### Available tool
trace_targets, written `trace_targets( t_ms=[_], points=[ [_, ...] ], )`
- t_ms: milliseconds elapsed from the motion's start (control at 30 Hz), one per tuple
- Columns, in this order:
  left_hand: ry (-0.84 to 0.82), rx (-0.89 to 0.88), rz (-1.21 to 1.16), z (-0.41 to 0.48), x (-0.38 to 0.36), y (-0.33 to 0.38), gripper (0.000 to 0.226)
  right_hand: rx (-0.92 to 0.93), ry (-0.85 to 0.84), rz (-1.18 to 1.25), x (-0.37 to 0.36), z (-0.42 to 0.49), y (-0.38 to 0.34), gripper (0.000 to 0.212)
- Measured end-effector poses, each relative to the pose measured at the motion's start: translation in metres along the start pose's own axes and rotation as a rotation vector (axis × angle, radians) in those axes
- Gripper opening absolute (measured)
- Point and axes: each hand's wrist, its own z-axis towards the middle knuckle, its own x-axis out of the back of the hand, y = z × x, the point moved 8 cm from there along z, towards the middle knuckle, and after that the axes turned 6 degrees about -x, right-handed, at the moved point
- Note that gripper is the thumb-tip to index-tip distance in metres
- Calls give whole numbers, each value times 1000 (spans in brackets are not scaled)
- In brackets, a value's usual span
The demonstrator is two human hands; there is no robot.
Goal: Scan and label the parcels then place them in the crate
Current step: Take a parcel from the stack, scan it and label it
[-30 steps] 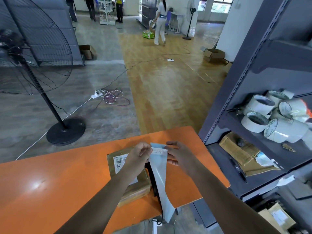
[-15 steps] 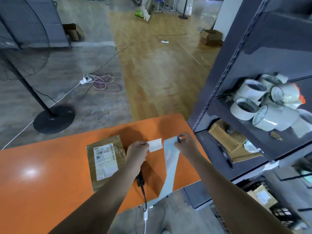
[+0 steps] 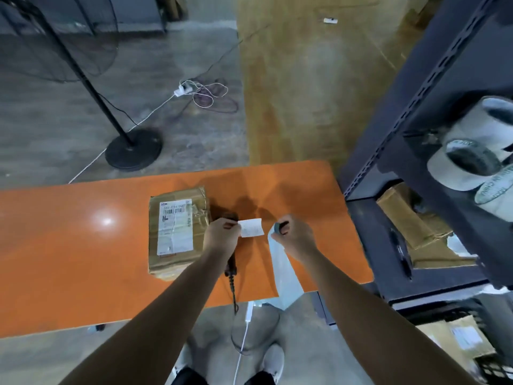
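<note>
Left hand pinches the small white label by its edge, and I see the right hand gripping the top of the pale backing strip, which trails over the near edge of the orange table. The brown parcel lies flat on the table, just left of both hands.

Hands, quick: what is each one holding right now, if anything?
Left hand: closed, fingers pinching the small white label.
Right hand: closed, fingers gripping the top of the pale backing strip.
</note>
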Motion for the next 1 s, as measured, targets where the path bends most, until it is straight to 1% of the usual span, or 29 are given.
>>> trace_targets(
  t_ms=[33, 167, 233, 333, 433, 500, 567, 667, 733, 800, 1000],
  points=[
    [14, 6, 9, -1, 3, -2, 18, 5, 3, 2, -2, 1, 0, 35],
    [26, -19, 2, -2, 11, -4, 5, 20, -29, 12, -10, 4, -4, 26],
    [12, -44, 0, -2, 15, -2, 6, 15, -45, 7, -11, 5, -7, 28],
    [-14, -56, -24, -2, 21, 2, 13, -31, -66, 10, -12, 1, -7, 37],
    [-9, -36, -100, -3, 35, 3, 16, -45, -70, 21, -14, -5, -14, 41],
    [-14, -38, -122, -4, 48, 1, 18, -43, -107, 136, -21, -12, -28, 37],
    [-26, -53, -119, -4, 62, -2, 19, -14, -151, 234, -30, -22, -50, 28],
    [3, -41, -94, 0, 86, -9, 15, 85, -203, 267, -48, -35, -87, 16],
    [10, -41, -106, 4, 99, -13, 14, 134, -200, 257, -59, -41, -105, 9],
    [6, -44, -118, 7, 109, -17, 14, 155, -195, 239, -68, -43, -117, 7],
    [3, -10, -184, 13, 126, -37, 11, 127, -215, 196, -94, -43, -125, 10]
  ],
)
